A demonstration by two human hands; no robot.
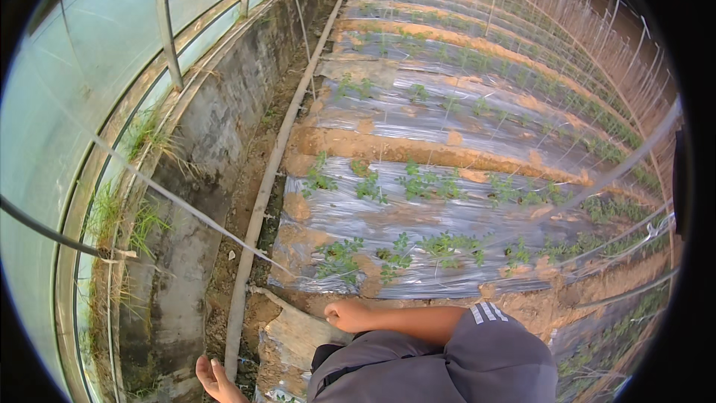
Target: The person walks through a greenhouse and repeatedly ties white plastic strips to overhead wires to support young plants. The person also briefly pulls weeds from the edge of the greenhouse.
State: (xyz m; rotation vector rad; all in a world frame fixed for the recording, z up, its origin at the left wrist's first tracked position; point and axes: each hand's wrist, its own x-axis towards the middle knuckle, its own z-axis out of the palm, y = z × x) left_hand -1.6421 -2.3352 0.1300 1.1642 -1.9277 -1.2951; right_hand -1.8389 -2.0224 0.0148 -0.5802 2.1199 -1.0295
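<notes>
My left hand is at the bottom left, over the lower end of a long pale pipe. Its fingers are half curled and apart, with nothing seen in them. Nearer the middle, my right hand is closed in front of my grey shirt, and no object shows in it. Just beyond it lies a bed covered in silvery plastic film, where green leafy seedlings grow in two rows. A thin cord slants from the left side down to the near corner of this bed.
A low concrete wall with grass tufts runs along the left, below translucent greenhouse sheeting and metal posts. A bare soil furrow separates the film-covered beds. Strings hang above the plants, and a blurred line crosses at the right.
</notes>
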